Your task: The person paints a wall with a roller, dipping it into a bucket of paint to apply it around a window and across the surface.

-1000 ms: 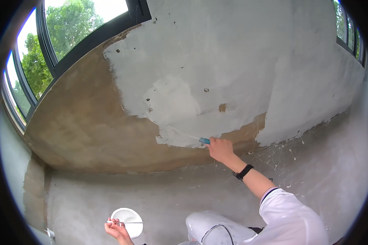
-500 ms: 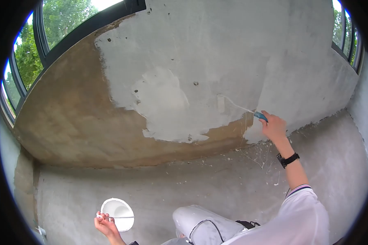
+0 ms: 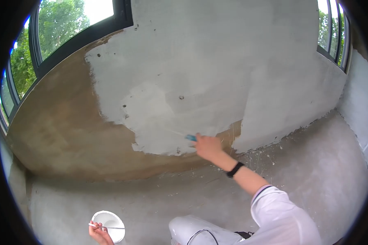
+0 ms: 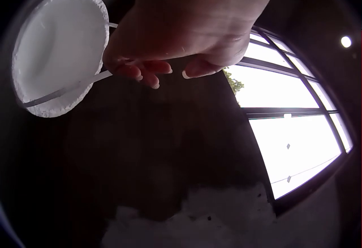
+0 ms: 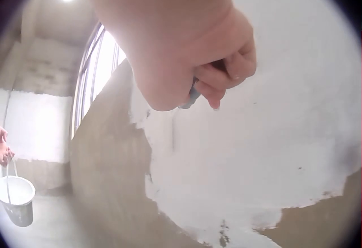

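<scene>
My right hand grips the blue handle of a small paint roller against the lower wall. Its thin frame and head are blurred in white in the head view. Curled fingers hide most of the blue handle in the right wrist view. Low on the left, my left hand holds a white bucket by its bail handle. White paint lies inside the bucket, and its rim is crusted in the left wrist view. In the right wrist view the bucket hangs upright under the left hand.
Fresh white coating covers the middle of the wall; bare brown wall lies left of it and in a strip below. Dark-framed windows stand upper left. The grey floor has white splatters near the wall's foot.
My right hand swung right with the roller, then back left and down. A small brown patch right of the middle is now coated white. The left hand still holds the bucket.
</scene>
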A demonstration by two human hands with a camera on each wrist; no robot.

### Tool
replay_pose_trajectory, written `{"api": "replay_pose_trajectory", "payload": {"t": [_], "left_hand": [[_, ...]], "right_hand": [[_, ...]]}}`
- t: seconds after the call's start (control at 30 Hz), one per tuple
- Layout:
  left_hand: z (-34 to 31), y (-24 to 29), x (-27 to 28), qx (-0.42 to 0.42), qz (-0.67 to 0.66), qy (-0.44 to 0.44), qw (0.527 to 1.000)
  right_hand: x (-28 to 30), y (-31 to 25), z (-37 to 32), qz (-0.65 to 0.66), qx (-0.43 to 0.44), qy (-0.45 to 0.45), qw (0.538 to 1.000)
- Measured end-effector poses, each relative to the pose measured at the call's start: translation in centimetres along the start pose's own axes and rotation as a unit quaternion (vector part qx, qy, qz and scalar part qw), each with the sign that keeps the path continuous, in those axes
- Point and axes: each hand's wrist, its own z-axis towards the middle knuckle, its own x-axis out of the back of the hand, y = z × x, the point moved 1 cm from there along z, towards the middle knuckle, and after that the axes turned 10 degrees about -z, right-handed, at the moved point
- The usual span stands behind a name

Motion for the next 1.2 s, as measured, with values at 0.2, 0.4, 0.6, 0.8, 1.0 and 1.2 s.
{"api": "replay_pose_trajectory", "payload": {"t": [0.2,0.4,0.6,0.8,1.0,1.2], "left_hand": [[-2.1,0.5,-4.3,0.000,-0.029,0.032,0.999],[-1.8,-1.4,-7.5,0.019,-0.041,0.037,0.998],[-0.2,-2.9,-8.9,0.031,-0.050,0.037,0.998],[1.9,-4.7,-9.1,0.054,-0.019,0.000,0.998],[2.7,-3.7,-7.3,0.062,-0.024,-0.006,0.998],[0.7,-1.9,-6.5,0.058,-0.038,-0.050,0.996]], "right_hand": [[2.0,-5.7,5.0,0.035,0.081,0.091,0.992],[6.4,4.0,4.7,-0.007,0.027,0.110,0.994],[6.1,16.8,-3.5,-0.065,-0.123,0.068,0.988],[5.9,22.3,-9.0,-0.162,-0.218,0.025,0.962],[4.1,19.1,-8.4,-0.115,-0.193,0.052,0.973],[5.2,6.8,-0.4,-0.004,-0.083,0.118,0.990]]}}
